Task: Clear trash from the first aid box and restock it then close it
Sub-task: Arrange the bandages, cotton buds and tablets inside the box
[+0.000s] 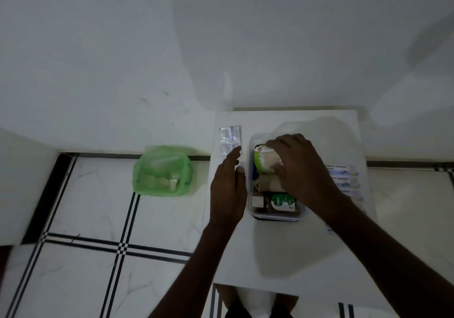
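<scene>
A clear plastic first aid box [277,215] sits open on a small white table [282,251]. A brown antiseptic bottle with a green label [281,202] lies at its near end. My right hand [299,167] is over the box, shut on a white and green packet [264,161] at the far end. My left hand [228,190] rests flat on the table beside the box's left wall, fingers apart, holding nothing. A clear sealed pack [229,140] lies just beyond its fingertips. Bandage strips [344,178] lie right of the box, partly hidden by my right arm.
A green bin lined with a green bag [162,171] stands on the tiled floor left of the table, holding several pale scraps. A white wall rises behind. The table's near half is bare.
</scene>
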The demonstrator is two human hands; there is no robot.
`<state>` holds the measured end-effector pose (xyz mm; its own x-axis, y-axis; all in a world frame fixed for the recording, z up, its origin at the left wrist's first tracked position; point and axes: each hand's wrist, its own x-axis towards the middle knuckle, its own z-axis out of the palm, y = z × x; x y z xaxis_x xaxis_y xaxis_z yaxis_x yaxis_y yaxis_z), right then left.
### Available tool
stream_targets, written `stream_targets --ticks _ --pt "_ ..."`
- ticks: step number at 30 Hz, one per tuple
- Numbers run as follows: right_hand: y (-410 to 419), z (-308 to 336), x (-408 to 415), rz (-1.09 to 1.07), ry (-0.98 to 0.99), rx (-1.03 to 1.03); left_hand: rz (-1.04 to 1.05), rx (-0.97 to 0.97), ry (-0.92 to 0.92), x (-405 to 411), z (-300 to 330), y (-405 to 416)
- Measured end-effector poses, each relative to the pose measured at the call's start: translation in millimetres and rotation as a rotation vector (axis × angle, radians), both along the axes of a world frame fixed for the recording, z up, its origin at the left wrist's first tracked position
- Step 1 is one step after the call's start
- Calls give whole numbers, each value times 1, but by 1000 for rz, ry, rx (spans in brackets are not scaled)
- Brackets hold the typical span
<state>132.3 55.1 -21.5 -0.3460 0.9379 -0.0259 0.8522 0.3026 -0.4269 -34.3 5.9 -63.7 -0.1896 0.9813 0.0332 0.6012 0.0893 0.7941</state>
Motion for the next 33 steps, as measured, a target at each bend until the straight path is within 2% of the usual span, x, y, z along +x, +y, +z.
stream_targets --ticks 4,7,11,16,19,23,26,30,33 --pt "-1 -1 1 -34 175 33 65 -26 -25 -14 -14 -15" --pt "-1 0 1 -66 253 18 72 -42 24 -18 -21 -24" --pt "-5 -19 2 -21 108 -40 23 -96 191 -20 -28 -24" --pt "-5 -29 2 -24 -42 -35 -19 -254 243 -16 -30 -16" --pt "-10 -26 -1 -47 -64 15 80 -265 173 -11 -33 -8" --pt "-18 -11 7 -117 64 40 204 -348 119 -18 -27 1" --pt "-23 3 17 -198 154 103 272 -243 69 -28 2 -2" --pt "-31 13 35 -366 252 146 221 -30 -75 -17 59 -4" --pt "-36 15 44 -450 432 77 56 -61 -177 18 72 4"
